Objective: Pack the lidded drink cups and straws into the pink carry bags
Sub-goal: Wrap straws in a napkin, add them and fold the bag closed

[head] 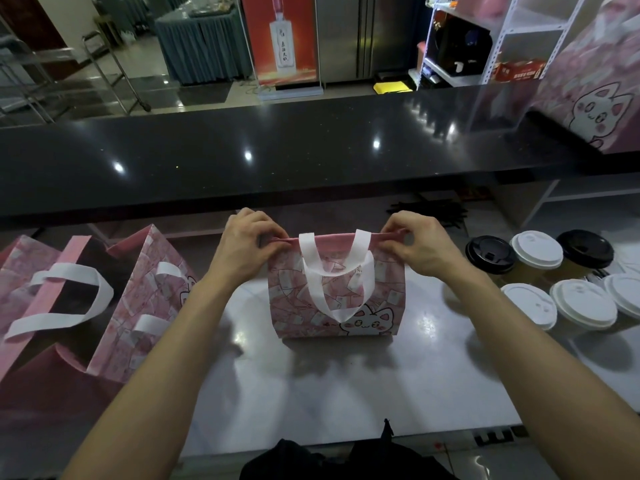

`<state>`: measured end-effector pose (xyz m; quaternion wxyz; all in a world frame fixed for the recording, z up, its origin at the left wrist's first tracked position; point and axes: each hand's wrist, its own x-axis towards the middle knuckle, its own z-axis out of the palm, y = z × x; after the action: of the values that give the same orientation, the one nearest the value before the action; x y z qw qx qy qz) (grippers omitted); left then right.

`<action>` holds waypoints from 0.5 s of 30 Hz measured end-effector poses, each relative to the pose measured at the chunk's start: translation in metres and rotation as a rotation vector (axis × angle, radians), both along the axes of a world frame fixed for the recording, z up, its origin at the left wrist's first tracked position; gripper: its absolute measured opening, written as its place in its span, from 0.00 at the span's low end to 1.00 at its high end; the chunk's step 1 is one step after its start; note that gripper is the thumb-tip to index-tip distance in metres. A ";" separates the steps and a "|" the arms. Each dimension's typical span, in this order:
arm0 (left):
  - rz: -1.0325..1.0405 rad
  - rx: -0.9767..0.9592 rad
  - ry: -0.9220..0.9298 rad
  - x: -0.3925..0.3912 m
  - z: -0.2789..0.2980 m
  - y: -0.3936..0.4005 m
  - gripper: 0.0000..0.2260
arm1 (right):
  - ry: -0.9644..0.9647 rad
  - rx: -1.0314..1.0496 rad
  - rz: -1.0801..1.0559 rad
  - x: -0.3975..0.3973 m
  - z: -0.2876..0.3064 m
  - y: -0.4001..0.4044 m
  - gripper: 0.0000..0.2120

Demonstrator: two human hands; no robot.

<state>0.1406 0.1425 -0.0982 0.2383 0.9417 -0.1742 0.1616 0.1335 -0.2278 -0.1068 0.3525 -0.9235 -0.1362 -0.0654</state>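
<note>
Head view. A pink carry bag (336, 299) with a cat print stands upright on the pale bench (311, 386), directly in front of the person. The left hand (247, 244) pinches the left end of the bag's top rim, fingers curled over the edge; the right hand (415, 245) pinches the right end in the same way. The rim between the hands lies drawn flat, and a white handle loop (332, 271) hangs down over the bag's near face.

To the left, a second pink bag (145, 299) leans tilted, with a third bag (38, 296) beside it (open mouth up, white handle draped across it).

To the right on the bench stand the lidded drink cups, close together: a black-lidded cup (490, 252), a white-lidded cup (536, 249) and another black-lidded cup (585, 247) in the far row, with white-lidded cups (583, 303) nearer. A bundle of dark straws (429, 209) lies behind the right hand, under the raised black counter (277, 150). A further cat-print bag (595, 98) stands on that counter at far right.
</note>
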 end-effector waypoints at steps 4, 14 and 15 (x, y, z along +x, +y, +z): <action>-0.048 0.029 -0.005 0.004 0.003 0.004 0.09 | 0.055 0.027 0.003 -0.001 0.004 -0.009 0.09; -0.090 0.045 0.012 -0.002 0.001 0.006 0.08 | 0.108 -0.121 0.007 -0.007 0.005 -0.010 0.07; -0.087 0.041 0.020 -0.003 0.001 0.006 0.08 | 0.110 -0.113 -0.007 -0.008 0.005 -0.010 0.07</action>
<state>0.1380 0.1488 -0.0969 0.2276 0.9394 -0.2160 0.1379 0.1258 -0.2380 -0.1018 0.3064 -0.9447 -0.1170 -0.0081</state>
